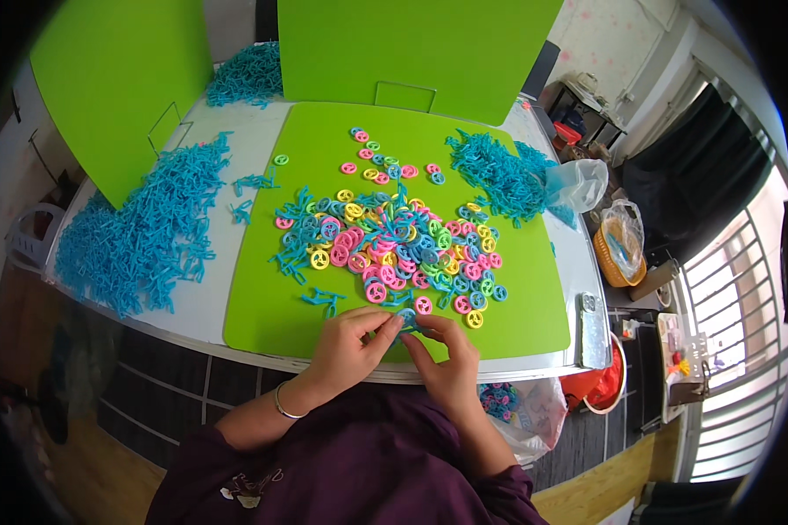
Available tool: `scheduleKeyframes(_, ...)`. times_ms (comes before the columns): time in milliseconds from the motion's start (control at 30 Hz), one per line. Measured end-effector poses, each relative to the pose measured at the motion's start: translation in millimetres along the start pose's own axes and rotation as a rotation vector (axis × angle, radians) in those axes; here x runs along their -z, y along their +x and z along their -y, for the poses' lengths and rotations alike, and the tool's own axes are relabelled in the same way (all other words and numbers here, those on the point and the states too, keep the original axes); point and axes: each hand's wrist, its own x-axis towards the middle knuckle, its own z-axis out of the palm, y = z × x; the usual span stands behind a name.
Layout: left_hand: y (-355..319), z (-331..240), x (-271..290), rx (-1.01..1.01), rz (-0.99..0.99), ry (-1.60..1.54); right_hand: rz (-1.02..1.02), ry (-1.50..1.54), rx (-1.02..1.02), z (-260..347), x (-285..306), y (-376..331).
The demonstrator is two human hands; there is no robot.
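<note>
Close to the near edge of a green mat (pixel 271 319), both my hands meet at a small blue plastic wheel (pixel 407 317). My left hand (pixel 353 343) pinches it from the left between thumb and fingertips. From the right, my right hand (pixel 449 357) has its thumb and forefinger closed at the same piece; a teal bit shows below, partly hidden by the fingers. Just beyond lies a heap of pink, yellow, green and blue plastic wheels (pixel 381 262), mixed with teal forked plastic pieces (pixel 326 299).
Big piles of teal pieces lie on the white table at left (pixel 144 232), far left (pixel 247 74) and right (pixel 503 175). Green boards (pixel 411 52) stand behind. A phone (pixel 594 331) rests at the right edge. Below it, a plastic bag (pixel 534 416) holds coloured pieces.
</note>
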Motion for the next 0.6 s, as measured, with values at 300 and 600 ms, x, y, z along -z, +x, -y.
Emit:
scheduleKeyframes(300, -2, 6, -5, 0.040, -0.061, -0.041, 0.068, 0.202, -0.178, -3, -4, 2)
scheduleKeyframes(600, -1, 2, -4, -0.039, -0.068, -0.006, 0.183, 0.679, -0.445, -18, -1, 2)
